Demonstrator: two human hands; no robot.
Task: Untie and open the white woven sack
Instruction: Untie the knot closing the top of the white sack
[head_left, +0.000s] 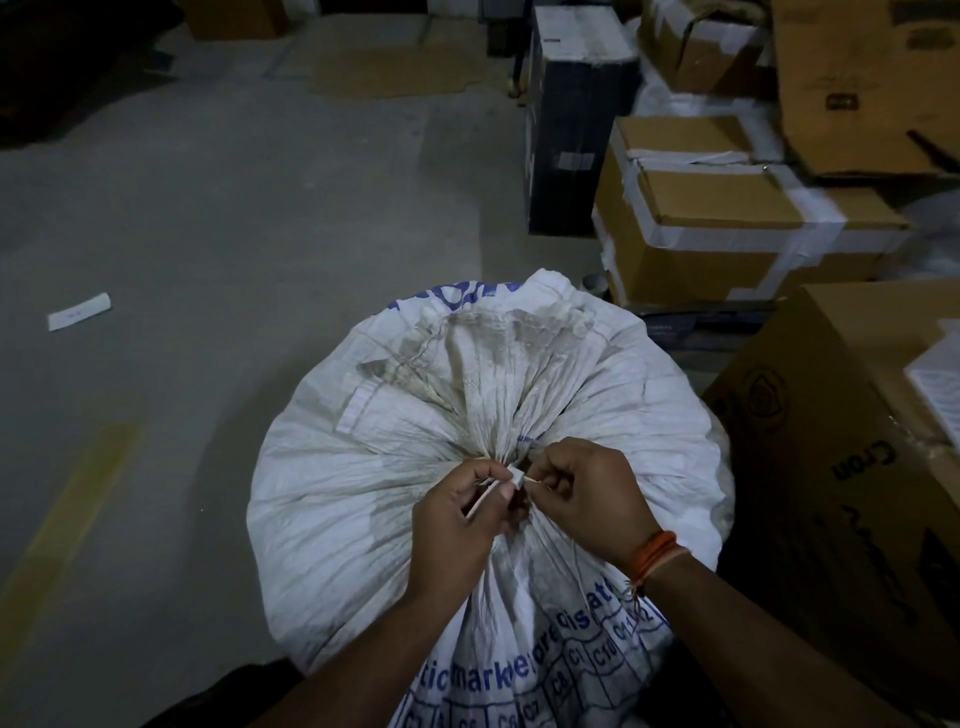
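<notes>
A bulging white woven sack (395, 431) with blue print stands on the floor right below me, its mouth gathered into tight pleats at a knot. A thin white tie (514, 477) binds that gathered neck. My left hand (457, 525) pinches one end of the tie between thumb and fingers. My right hand (587, 493), with an orange thread band on the wrist, pinches the tie from the other side. Both hands meet at the knot, which they partly hide.
Taped cardboard boxes (727, 218) are stacked to the right, with a large brown carton (852, 447) close beside the sack and a tall black box (576, 119) behind. A white paper strip (79, 310) lies on the grey concrete floor (234, 218) at left.
</notes>
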